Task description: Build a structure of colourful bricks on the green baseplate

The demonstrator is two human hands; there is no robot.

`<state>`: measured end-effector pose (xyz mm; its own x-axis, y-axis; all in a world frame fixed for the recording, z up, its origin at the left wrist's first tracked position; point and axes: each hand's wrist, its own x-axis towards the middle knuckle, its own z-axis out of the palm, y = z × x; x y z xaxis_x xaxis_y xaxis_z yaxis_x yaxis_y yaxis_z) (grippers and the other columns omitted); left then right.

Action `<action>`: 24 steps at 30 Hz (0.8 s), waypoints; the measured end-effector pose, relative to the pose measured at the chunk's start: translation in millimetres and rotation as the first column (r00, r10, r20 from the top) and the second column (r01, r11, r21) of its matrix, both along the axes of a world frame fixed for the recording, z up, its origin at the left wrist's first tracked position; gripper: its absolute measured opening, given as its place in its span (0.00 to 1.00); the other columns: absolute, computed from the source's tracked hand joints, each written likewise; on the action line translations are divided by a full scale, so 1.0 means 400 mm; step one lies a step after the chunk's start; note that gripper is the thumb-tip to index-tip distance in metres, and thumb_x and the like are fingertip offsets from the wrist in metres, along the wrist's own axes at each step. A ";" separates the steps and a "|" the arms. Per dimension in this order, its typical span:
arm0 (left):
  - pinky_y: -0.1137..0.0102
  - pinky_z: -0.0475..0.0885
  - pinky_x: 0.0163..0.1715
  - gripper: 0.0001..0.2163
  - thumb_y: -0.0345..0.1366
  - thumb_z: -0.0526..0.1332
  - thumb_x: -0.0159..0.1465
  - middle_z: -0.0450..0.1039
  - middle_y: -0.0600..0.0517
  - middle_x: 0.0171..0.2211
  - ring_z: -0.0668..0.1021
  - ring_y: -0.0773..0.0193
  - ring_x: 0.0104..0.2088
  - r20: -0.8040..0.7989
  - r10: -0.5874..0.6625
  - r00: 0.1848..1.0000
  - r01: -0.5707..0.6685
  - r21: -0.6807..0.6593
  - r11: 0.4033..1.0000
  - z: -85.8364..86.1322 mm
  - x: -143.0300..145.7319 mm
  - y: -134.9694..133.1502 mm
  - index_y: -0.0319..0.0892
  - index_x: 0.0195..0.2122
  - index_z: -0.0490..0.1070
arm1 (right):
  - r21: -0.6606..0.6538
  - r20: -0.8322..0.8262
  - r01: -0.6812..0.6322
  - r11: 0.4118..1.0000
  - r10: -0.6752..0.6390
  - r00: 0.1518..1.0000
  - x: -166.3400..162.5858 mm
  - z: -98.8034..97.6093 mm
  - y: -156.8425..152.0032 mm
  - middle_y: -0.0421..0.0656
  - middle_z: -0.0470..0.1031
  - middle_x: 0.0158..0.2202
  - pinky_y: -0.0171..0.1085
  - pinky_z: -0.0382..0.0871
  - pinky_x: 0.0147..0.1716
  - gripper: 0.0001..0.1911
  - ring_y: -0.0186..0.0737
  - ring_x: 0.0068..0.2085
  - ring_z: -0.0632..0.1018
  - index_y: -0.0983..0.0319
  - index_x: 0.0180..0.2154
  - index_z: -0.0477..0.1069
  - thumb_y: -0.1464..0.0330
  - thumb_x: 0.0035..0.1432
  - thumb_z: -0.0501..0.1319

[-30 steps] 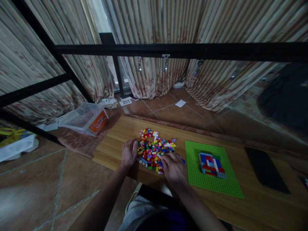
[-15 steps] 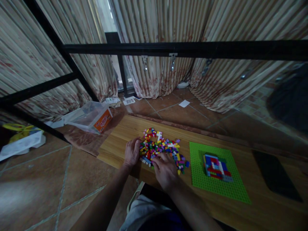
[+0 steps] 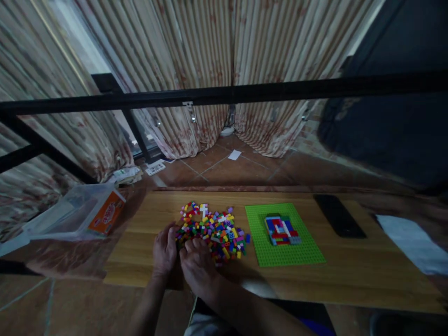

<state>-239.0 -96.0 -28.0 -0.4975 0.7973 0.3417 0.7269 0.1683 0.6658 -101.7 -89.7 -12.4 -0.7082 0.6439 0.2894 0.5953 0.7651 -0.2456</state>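
Observation:
A loose pile of small toy building bricks (image 3: pixel 222 233) in many colours lies on the wooden bench top. My left hand (image 3: pixel 165 249) is at the pile's left edge with its fingers curled; what they hold, if anything, is hidden. Close beside it, my right hand (image 3: pixel 198 262) reaches over the near left part of the pile, fingers bent and pressed together, their tips out of sight. Right of the pile lies a green studded baseplate (image 3: pixel 257 247). On it stands a low brick build (image 3: pixel 280 229) in red, blue, white and grey.
A black phone-like slab (image 3: pixel 339 215) lies right of the baseplate on the bench (image 3: pixel 135 242). White paper or cloth (image 3: pixel 413 242) is at the right end. Left, on the floor side, stands a clear plastic box (image 3: pixel 75 212) with an orange label. A dark metal rail (image 3: pixel 217 95) crosses before curtains.
The view has turned to the right. My right hand has moved left across the pile and is now close to my left hand. The baseplate and its build look unchanged.

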 end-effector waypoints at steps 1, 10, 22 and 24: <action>0.62 0.73 0.49 0.21 0.48 0.44 0.68 0.79 0.45 0.44 0.79 0.55 0.47 0.003 -0.007 1.000 0.007 -0.001 1.000 -0.001 -0.003 0.001 0.43 0.41 0.74 | 0.004 0.000 0.007 1.000 -0.007 1.000 -0.003 0.002 -0.001 0.46 0.74 0.34 0.44 0.67 0.46 0.06 0.44 0.41 0.72 0.64 0.33 0.73 0.77 0.60 0.59; 0.62 0.74 0.47 0.22 0.49 0.45 0.67 0.79 0.44 0.43 0.79 0.54 0.46 -0.008 -0.039 0.999 0.040 0.008 0.999 -0.001 -0.017 0.007 0.41 0.43 0.73 | -0.124 -0.096 0.076 0.989 -0.088 0.991 0.071 0.075 0.023 0.41 0.74 0.32 0.40 0.69 0.41 0.07 0.41 0.38 0.74 0.60 0.30 0.71 0.71 0.62 0.58; 0.61 0.75 0.47 0.23 0.51 0.48 0.64 0.80 0.44 0.42 0.80 0.52 0.45 0.052 0.002 0.999 0.003 -0.089 0.996 0.003 -0.015 0.008 0.40 0.48 0.72 | -0.656 -0.413 0.526 0.541 -0.841 0.351 0.679 0.034 0.257 0.46 0.80 0.29 0.37 0.69 0.32 0.18 0.45 0.32 0.79 0.64 0.32 0.77 0.56 0.54 0.59; 0.60 0.74 0.49 0.24 0.52 0.48 0.64 0.79 0.43 0.44 0.79 0.51 0.47 0.062 0.018 0.998 -0.011 -0.120 0.993 0.002 -0.017 0.009 0.40 0.49 0.72 | -0.669 -0.376 0.542 0.509 -0.860 0.344 0.705 0.013 0.281 0.45 0.80 0.27 0.36 0.68 0.30 0.18 0.44 0.31 0.79 0.64 0.30 0.78 0.56 0.52 0.59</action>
